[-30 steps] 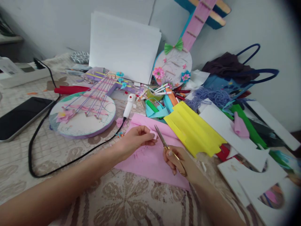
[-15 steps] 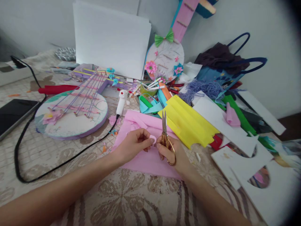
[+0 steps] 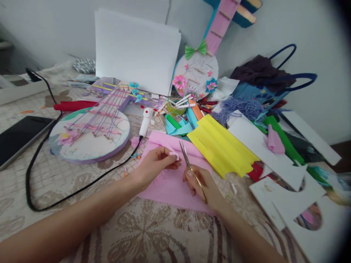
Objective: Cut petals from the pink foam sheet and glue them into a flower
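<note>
My left hand (image 3: 157,163) pinches a small, pale pink folded piece of paper (image 3: 174,155) between thumb and fingers. Closed around the gold handles of a pair of scissors (image 3: 188,159) is my right hand (image 3: 202,182). The scissors' blades point up and to the left, a little to the right of the pink piece and apart from it. Both hands are over a sheet of pink crepe paper (image 3: 170,191), whose far edge is rolled. Part of the handles is hidden by my right fingers.
Left lies a decorated cardboard guitar (image 3: 90,142), with a white glue gun (image 3: 145,122) and its black cable (image 3: 82,186) beside it. A phone (image 3: 23,137) is at far left. Yellow crepe paper (image 3: 222,146), white board offcuts (image 3: 274,197) and blue yarn (image 3: 238,111) lie on the right.
The scissors have tilted from upright to pointing left, and my right hand has turned with them. My left hand still pinches the pink piece, now slightly higher. The view has shifted a little.
</note>
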Demonstrator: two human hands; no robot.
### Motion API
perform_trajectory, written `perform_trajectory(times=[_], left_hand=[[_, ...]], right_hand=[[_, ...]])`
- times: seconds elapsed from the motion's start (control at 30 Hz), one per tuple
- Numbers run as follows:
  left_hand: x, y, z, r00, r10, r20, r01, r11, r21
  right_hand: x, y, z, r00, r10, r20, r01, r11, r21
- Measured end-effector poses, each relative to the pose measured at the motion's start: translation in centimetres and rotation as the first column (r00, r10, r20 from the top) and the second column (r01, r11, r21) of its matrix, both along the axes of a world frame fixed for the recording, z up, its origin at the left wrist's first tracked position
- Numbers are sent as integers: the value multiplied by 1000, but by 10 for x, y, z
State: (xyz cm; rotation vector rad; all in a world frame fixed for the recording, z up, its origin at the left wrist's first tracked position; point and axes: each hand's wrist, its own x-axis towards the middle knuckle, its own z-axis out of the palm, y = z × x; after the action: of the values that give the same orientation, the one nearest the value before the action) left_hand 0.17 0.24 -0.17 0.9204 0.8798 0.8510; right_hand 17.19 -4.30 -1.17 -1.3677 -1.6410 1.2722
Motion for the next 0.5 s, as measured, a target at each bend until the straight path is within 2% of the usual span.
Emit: perform_trajectory(times=[0.17, 0.5], left_hand=[[-1, 2, 0, 997, 69, 31, -69, 998, 4], [0, 1, 0, 993, 120, 18, -120, 993, 12]], right_hand=[[1, -1, -9, 1000, 7, 25, -4, 995, -101], [0, -3, -7, 995, 24, 102, -15, 996, -90]])
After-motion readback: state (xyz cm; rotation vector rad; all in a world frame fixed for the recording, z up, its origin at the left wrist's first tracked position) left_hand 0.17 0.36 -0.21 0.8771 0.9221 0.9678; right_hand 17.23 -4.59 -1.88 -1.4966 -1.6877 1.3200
